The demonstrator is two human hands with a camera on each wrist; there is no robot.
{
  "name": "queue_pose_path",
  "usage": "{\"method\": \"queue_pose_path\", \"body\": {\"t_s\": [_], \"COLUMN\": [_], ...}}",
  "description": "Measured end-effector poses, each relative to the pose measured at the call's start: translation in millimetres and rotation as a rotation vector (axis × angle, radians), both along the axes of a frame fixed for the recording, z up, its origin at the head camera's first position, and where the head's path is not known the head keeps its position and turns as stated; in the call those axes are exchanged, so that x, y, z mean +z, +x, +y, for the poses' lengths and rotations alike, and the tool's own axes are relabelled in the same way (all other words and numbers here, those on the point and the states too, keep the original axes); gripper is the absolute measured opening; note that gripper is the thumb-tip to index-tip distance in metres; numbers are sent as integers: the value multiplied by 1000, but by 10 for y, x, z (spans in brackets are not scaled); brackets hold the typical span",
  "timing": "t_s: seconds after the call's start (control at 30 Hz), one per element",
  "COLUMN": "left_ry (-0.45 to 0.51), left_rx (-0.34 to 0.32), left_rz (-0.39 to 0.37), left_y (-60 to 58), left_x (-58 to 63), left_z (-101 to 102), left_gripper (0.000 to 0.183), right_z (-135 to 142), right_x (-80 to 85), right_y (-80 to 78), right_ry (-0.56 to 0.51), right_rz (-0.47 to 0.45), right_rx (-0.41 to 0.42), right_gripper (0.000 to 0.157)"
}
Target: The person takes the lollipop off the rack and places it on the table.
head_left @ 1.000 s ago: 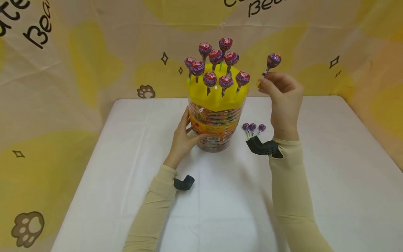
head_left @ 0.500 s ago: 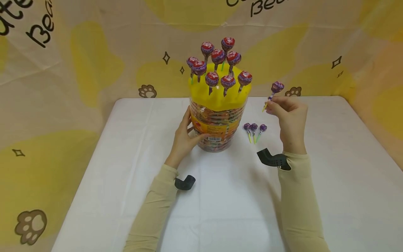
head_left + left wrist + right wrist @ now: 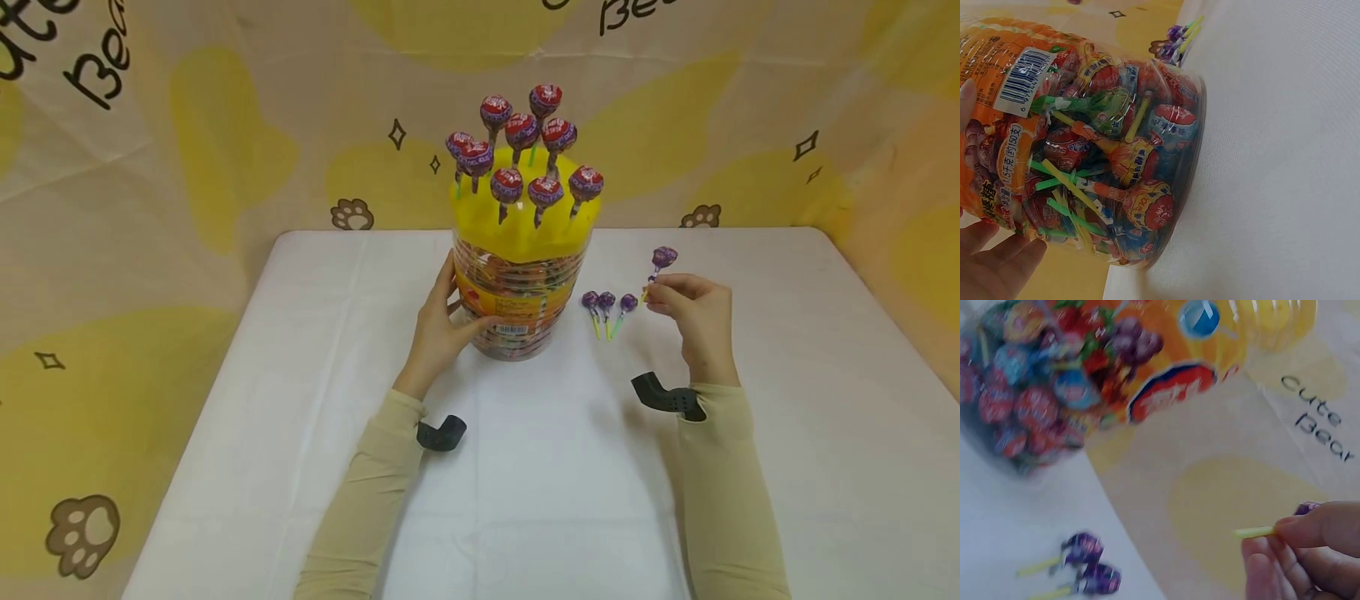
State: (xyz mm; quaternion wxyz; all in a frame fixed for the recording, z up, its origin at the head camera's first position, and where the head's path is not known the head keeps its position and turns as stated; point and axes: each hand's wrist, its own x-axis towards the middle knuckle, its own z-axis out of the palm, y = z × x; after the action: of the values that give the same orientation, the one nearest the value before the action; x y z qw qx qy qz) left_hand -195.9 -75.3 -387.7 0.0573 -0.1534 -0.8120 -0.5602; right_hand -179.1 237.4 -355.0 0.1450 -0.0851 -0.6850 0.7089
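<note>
A big clear plastic jar (image 3: 517, 292) of wrapped lollipops, with an orange label and a yellow top, stands on the white table. Several red-and-purple lollipops (image 3: 521, 132) stick up out of the yellow top (image 3: 487, 237). My left hand (image 3: 442, 329) holds the jar's left side, thumb across the front; in the left wrist view its fingertips (image 3: 1025, 259) lie against the plastic. To the right, my right hand (image 3: 697, 321) pinches one purple lollipop (image 3: 663, 257) by its stick, head up. The yellow stick (image 3: 1254, 532) pokes out past the fingertips in the right wrist view.
Three purple lollipops (image 3: 607, 302) with yellow and green sticks lie on the table (image 3: 555, 475) between jar and right hand. A printed cloth (image 3: 270, 125) hangs behind the table. Each sleeve cuff carries a black bent piece (image 3: 441, 433).
My right hand has come down and slightly right with the lollipop, from jar-top height to beside the three loose ones. My left hand keeps its hold on the jar.
</note>
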Motion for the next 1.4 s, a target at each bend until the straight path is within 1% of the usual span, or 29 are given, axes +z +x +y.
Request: {"method": "queue_pose_path", "body": {"t_s": [0.1, 0.2, 0.3, 0.43, 0.6, 0.67, 0.77, 1.0, 1.13, 1.17, 1.3, 1.4], "left_ry": [-5, -11, -11, -5, -4, -4, -6, -9, -10, -9, -8, -12], "left_rx": [4, 7, 3, -2, -2, 1, 2, 6, 9, 9, 10, 10], "left_rz": [5, 11, 13, 13, 10, 7, 3, -12, -16, -17, -23, -24], "left_y": [-4, -8, -12, -15, -11, -8, -13, -9, -13, -14, -13, -12], "left_x": [2, 0, -5, -13, -9, -5, -5, 1, -4, -6, -7, -7], "left_z": [-1, -2, 2, 7, 9, 9, 11, 11, 12, 11, 10, 10], "left_gripper": [100, 100, 100, 100, 100, 100, 100, 99, 99, 99, 99, 99], "right_z": [84, 164, 233, 299, 345, 348, 343, 323, 311, 310, 299, 283], "right_x": [-103, -198, -291, -395, -479, -507, -535, -566, -579, -582, -593, -593], "right_y": [-8, -20, -31, -43, -54, -62, -71, -97, -111, -114, -126, -131], "right_ry": [42, 97, 134, 162, 160, 143, 126, 100, 130, 143, 219, 292], "right_rz": [-92, -185, -258, -329, -410, -426, -425, -390, -381, -382, -401, -419], "right_rx": [35, 77, 111, 123, 155, 174, 180, 182, 174, 171, 158, 146], "right_gripper": [5, 4, 6, 13, 5, 4, 6, 9, 3, 4, 20, 28]}}
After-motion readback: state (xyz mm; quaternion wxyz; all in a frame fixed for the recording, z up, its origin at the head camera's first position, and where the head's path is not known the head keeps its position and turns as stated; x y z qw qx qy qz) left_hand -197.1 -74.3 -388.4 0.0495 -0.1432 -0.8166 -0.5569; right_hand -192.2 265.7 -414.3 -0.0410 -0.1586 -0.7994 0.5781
